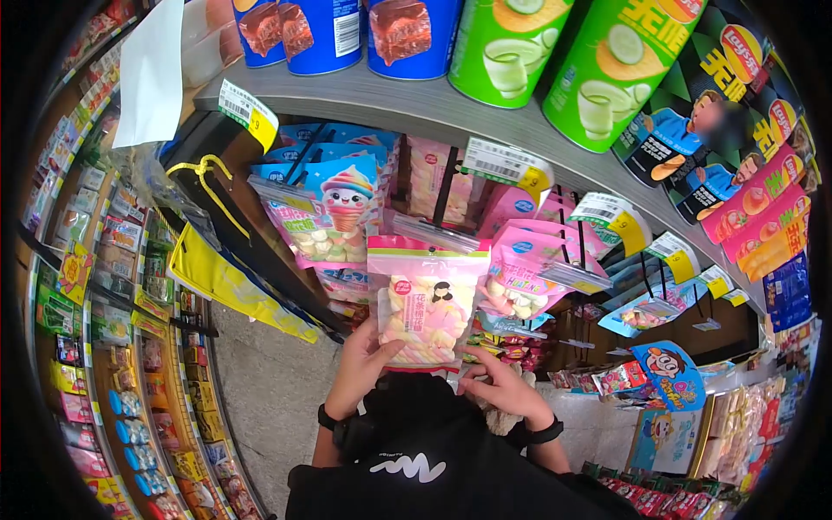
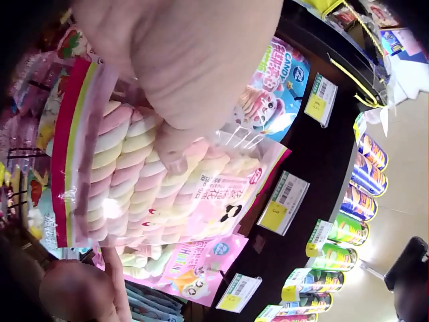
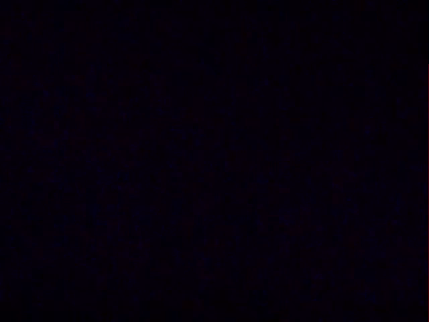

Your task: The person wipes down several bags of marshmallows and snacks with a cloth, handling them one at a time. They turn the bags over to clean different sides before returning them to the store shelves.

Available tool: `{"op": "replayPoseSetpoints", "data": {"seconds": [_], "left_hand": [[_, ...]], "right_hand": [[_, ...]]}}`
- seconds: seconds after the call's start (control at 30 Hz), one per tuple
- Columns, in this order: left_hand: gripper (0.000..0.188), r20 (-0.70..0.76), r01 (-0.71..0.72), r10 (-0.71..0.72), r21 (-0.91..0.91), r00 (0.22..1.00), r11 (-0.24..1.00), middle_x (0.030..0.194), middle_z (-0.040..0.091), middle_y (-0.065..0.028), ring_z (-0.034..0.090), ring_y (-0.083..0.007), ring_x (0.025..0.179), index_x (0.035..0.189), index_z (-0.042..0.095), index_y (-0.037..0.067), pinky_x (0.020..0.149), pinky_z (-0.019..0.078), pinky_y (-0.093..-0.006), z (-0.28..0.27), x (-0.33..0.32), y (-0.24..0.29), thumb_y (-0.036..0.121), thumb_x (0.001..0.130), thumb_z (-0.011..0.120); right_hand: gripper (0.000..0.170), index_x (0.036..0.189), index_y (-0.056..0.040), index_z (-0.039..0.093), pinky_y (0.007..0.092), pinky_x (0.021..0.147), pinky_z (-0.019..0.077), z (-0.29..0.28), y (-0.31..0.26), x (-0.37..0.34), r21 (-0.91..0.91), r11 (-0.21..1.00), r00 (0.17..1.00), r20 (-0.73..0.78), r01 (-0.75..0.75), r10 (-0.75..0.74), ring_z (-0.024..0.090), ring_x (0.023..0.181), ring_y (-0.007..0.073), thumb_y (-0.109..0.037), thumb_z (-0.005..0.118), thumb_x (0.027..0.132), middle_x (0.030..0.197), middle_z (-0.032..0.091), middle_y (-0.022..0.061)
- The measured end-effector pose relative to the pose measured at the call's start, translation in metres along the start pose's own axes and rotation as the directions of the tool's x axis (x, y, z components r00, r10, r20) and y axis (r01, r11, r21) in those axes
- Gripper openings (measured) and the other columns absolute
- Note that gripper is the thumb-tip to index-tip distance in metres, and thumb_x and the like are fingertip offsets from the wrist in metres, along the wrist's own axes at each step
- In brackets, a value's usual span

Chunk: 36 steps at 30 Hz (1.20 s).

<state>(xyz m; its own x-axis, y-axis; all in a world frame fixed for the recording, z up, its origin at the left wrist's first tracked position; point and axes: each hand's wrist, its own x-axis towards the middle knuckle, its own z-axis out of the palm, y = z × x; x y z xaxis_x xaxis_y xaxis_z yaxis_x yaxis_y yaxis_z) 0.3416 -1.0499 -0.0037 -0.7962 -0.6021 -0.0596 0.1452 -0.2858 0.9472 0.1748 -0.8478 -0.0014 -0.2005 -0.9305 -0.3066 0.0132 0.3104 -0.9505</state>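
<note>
A clear bag of twisted pink, yellow and white marshmallows (image 1: pixel 427 308) is held upright before the shelf. My left hand (image 1: pixel 357 368) grips it at the lower left, thumb over the front and fingers behind, hidden. The left wrist view shows the thumb pressing on the bag (image 2: pixel 134 181) close up. My right hand (image 1: pixel 507 392) is at the lower right corner, with fingertips right at the bag's edge and the thumb apart from it. Behind hang blue candy bags (image 1: pixel 334 199) and pink candy bags (image 1: pixel 520 269). The right wrist view is black.
Above the hanging bags runs a grey shelf (image 1: pixel 390 91) carrying blue and green chip cans (image 1: pixel 511 52). Price tags (image 1: pixel 507 160) stick out along its edge. A yellow bag (image 1: pixel 243 286) hangs at the left, and racks of packaged snacks (image 1: pixel 130 373) line the aisle's far side.
</note>
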Motion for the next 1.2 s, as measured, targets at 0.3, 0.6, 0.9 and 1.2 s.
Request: {"op": "replayPoseSetpoints", "data": {"seconds": [0.3, 0.6, 0.9, 1.2], "left_hand": [[0.037, 0.011, -0.015, 0.014, 0.086, 1.000, 0.996, 0.113, 0.063, -0.0068, 0.060, -0.0131, 0.101, 0.122, 0.053, -0.002, 0.090, 0.0469, -0.0287, -0.050, 0.019, 0.005, 0.002, 0.087, 0.064], [0.041, -0.048, -0.112, 0.103, -0.300, 0.994, 0.947, 0.131, 0.054, -0.0098, 0.050, -0.0237, 0.122, 0.126, 0.049, 0.003, 0.105, 0.0355, -0.0425, -0.102, 0.014, 0.031, 0.002, 0.087, 0.063], [0.050, 0.047, -0.095, 0.138, -0.508, 0.989, 0.856, 0.131, 0.050, -0.0075, 0.048, -0.0170, 0.122, 0.137, 0.036, 0.003, 0.103, 0.0373, -0.0350, -0.030, 0.023, 0.070, 0.004, 0.091, 0.057], [0.049, -0.222, -0.458, 0.404, -0.519, 0.887, 0.721, 0.124, 0.052, -0.0094, 0.052, -0.0145, 0.110, 0.134, 0.037, -0.002, 0.096, 0.0406, -0.0318, 0.020, 0.034, 0.093, 0.006, 0.090, 0.057]], "right_hand": [[0.046, 0.136, -0.0024, 0.041, 0.0252, 0.077, 0.0460, 0.017, -0.011, 0.044, 0.071, 0.997, 0.999, -0.028, 0.039, -0.037, 0.061, 0.085, 0.0119, -0.012, 0.057, 0.094, 0.089, 0.063, 0.0064], [0.034, 0.127, -0.0045, 0.053, 0.0250, 0.077, 0.0465, 0.043, 0.000, 0.073, 0.202, 0.976, 0.996, -0.019, -0.079, 0.085, 0.060, 0.085, 0.0107, -0.016, 0.057, 0.095, 0.088, 0.063, 0.0035], [0.055, 0.136, 0.0025, 0.044, 0.0300, 0.104, 0.0347, 0.051, 0.137, -0.004, 0.419, 0.893, 0.878, -0.350, -0.166, 0.328, 0.048, 0.122, 0.0197, -0.033, 0.055, 0.095, 0.134, 0.051, 0.0107], [0.068, 0.142, 0.0030, 0.036, 0.0311, 0.111, 0.0256, 0.046, 0.100, -0.018, 0.704, 0.677, 0.828, -0.234, -0.217, 0.509, 0.035, 0.134, 0.0210, -0.039, 0.057, 0.093, 0.144, 0.040, 0.0141]]}}
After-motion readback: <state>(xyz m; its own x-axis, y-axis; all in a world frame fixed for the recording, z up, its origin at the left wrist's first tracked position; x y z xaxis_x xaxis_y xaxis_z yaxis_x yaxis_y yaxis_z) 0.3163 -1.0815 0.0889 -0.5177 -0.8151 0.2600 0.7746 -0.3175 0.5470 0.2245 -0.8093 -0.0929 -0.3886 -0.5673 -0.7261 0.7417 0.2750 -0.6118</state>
